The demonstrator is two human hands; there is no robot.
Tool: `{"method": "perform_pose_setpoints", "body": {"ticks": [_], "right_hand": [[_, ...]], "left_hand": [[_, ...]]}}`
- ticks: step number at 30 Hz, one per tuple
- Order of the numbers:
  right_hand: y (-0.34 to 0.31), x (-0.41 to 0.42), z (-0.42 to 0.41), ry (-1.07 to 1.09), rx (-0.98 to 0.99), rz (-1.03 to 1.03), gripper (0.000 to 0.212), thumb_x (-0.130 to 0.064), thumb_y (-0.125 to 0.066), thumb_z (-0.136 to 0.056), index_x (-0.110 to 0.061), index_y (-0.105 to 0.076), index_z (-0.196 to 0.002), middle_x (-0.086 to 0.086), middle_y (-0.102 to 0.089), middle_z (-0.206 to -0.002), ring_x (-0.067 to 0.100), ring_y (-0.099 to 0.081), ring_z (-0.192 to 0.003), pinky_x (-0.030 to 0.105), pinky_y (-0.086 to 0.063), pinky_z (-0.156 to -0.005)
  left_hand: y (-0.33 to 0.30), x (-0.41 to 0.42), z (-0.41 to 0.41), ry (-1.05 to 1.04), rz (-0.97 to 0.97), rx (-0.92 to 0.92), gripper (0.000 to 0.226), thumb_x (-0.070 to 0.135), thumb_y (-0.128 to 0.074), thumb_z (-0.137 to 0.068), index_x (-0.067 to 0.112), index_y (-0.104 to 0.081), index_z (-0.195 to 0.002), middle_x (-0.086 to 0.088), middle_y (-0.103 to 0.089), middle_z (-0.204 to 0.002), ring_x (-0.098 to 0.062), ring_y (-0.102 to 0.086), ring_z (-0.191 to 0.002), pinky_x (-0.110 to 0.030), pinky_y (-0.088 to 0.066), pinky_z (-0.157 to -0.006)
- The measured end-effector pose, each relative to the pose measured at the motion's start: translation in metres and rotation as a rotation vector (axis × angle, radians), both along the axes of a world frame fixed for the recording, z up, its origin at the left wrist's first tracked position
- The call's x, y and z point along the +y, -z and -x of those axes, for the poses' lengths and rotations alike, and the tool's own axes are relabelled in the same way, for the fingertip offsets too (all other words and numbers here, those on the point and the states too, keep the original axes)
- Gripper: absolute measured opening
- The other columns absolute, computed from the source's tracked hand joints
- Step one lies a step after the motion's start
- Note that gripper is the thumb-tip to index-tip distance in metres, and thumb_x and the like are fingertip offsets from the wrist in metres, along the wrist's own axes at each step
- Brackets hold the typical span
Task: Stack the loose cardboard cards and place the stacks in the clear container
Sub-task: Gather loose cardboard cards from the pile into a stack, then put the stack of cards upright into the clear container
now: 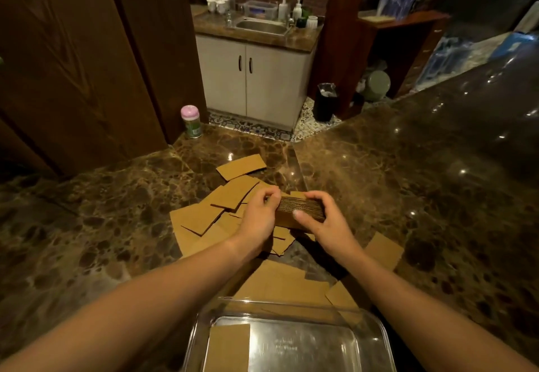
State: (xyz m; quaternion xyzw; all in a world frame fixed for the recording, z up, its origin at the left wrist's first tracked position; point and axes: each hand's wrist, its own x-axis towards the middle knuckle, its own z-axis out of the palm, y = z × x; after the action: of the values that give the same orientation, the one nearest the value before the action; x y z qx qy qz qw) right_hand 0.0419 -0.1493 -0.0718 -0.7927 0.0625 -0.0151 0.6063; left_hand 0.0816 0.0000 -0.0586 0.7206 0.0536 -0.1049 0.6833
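A thick stack of cardboard cards (300, 207) stands on edge over the pile, held between both hands. My left hand (258, 217) presses its left end and my right hand (322, 220) wraps its right end, thumb on the near face. Loose cardboard cards (204, 217) lie scattered on the brown marble counter to the left, behind, and in front (280, 281) of my hands. The clear container (376, 331) sits at the near edge between my forearms, with one cardboard stack (229, 348) in its left side.
A pink-lidded jar (191, 122) stands at the counter's far left corner. One lone card (383, 250) lies right of my right wrist. Beyond the counter are a sink cabinet (253, 80), a black bin (325, 101) and wooden shelves (402, 21).
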Motion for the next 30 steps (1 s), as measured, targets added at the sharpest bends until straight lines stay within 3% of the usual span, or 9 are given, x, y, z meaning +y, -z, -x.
{"method": "perform_pose_setpoints", "body": {"ticks": [5, 10, 12, 14, 16, 18, 21, 26, 30], "right_hand": [[-0.010, 0.010, -0.013, 0.235, 0.004, -0.473, 0.024, -0.034, -0.044, -0.104, -0.024, -0.060, -0.119, 0.002, -0.065, -0.116, 0.012, -0.065, -0.100, 0.030, -0.052, -0.086], [0.002, 0.011, -0.009, 0.232, 0.098, -0.474, 0.033, -0.044, -0.052, -0.097, -0.024, -0.064, -0.121, 0.002, -0.066, -0.121, 0.023, -0.063, -0.113, 0.037, -0.051, -0.096], [0.007, 0.004, -0.006, 0.100, 0.104, -0.378, 0.053, -0.040, -0.071, -0.082, -0.025, -0.057, -0.130, 0.001, -0.061, -0.128, 0.020, -0.063, -0.114, 0.034, -0.054, -0.092], [0.009, 0.000, -0.001, -0.036, 0.085, -0.036, 0.067, -0.027, -0.084, -0.072, -0.026, -0.053, -0.132, 0.001, -0.056, -0.131, 0.017, -0.059, -0.116, 0.037, -0.053, -0.097], [0.005, 0.001, 0.000, -0.015, 0.030, 0.251, 0.060, -0.013, -0.085, -0.073, -0.021, -0.058, -0.126, 0.000, -0.057, -0.122, 0.017, -0.058, -0.113, 0.038, -0.049, -0.100], [-0.012, 0.003, 0.003, 0.038, -0.033, 0.284, 0.052, -0.006, -0.083, -0.074, -0.023, -0.062, -0.118, -0.002, -0.059, -0.115, 0.017, -0.058, -0.109, 0.040, -0.050, -0.098], [-0.049, 0.002, 0.013, 0.084, -0.102, 0.227, 0.050, -0.008, -0.082, -0.075, -0.029, -0.060, -0.115, -0.003, -0.062, -0.115, 0.016, -0.059, -0.105, 0.043, -0.053, -0.094], [-0.113, 0.025, 0.068, 0.099, -0.225, -0.001, 0.053, -0.012, -0.085, -0.074, -0.030, -0.061, -0.117, -0.008, -0.067, -0.107, 0.005, -0.064, -0.097, 0.026, -0.054, -0.082], [-0.133, 0.058, 0.113, 0.055, -0.210, -0.320, 0.051, -0.004, -0.083, -0.073, -0.031, -0.062, -0.110, -0.004, -0.072, -0.104, 0.014, -0.070, -0.097, 0.031, -0.060, -0.079]], "left_hand": [[-0.007, -0.007, 0.000, -0.133, 0.242, 0.037, 0.026, 0.019, -0.046, -0.100, 0.003, -0.066, -0.098, -0.001, -0.061, -0.086, -0.015, -0.058, -0.081, -0.028, -0.045, -0.074], [0.000, -0.007, 0.003, -0.078, 0.101, 0.000, 0.027, 0.016, -0.040, -0.103, 0.009, -0.065, -0.097, 0.002, -0.065, -0.084, -0.005, -0.060, -0.073, -0.011, -0.046, -0.063], [0.000, -0.005, 0.000, -0.091, 0.099, 0.008, 0.027, 0.015, -0.039, -0.104, 0.012, -0.063, -0.092, 0.002, -0.064, -0.082, -0.005, -0.059, -0.071, -0.010, -0.045, -0.060], [-0.003, -0.003, 0.000, -0.087, 0.083, 0.017, 0.028, 0.015, -0.037, -0.104, 0.014, -0.061, -0.088, 0.001, -0.063, -0.082, -0.008, -0.058, -0.074, -0.015, -0.046, -0.063], [-0.007, -0.004, 0.001, -0.065, 0.088, 0.041, 0.029, 0.015, -0.037, -0.104, 0.014, -0.061, -0.088, -0.002, -0.063, -0.085, -0.013, -0.058, -0.079, -0.023, -0.046, -0.068], [-0.018, -0.003, 0.004, -0.039, 0.107, 0.036, 0.027, 0.021, -0.039, -0.104, 0.016, -0.063, -0.094, -0.005, -0.065, -0.096, -0.019, -0.061, -0.091, -0.028, -0.049, -0.076], [-0.051, 0.011, 0.012, 0.052, 0.183, -0.154, 0.026, 0.041, -0.045, -0.100, 0.029, -0.057, -0.121, 0.002, -0.066, -0.123, -0.016, -0.061, -0.116, -0.034, -0.049, -0.097], [-0.099, 0.049, 0.066, 0.196, 0.452, -0.394, 0.086, 0.035, -0.081, -0.074, 0.047, -0.031, -0.143, -0.006, -0.052, -0.144, -0.020, -0.050, -0.134, -0.040, -0.044, -0.107], [-0.105, 0.053, 0.117, 0.086, 0.424, -0.492, 0.059, 0.020, -0.065, -0.089, 0.034, -0.042, -0.141, -0.003, -0.061, -0.133, -0.024, -0.057, -0.125, -0.047, -0.046, -0.104]]}}
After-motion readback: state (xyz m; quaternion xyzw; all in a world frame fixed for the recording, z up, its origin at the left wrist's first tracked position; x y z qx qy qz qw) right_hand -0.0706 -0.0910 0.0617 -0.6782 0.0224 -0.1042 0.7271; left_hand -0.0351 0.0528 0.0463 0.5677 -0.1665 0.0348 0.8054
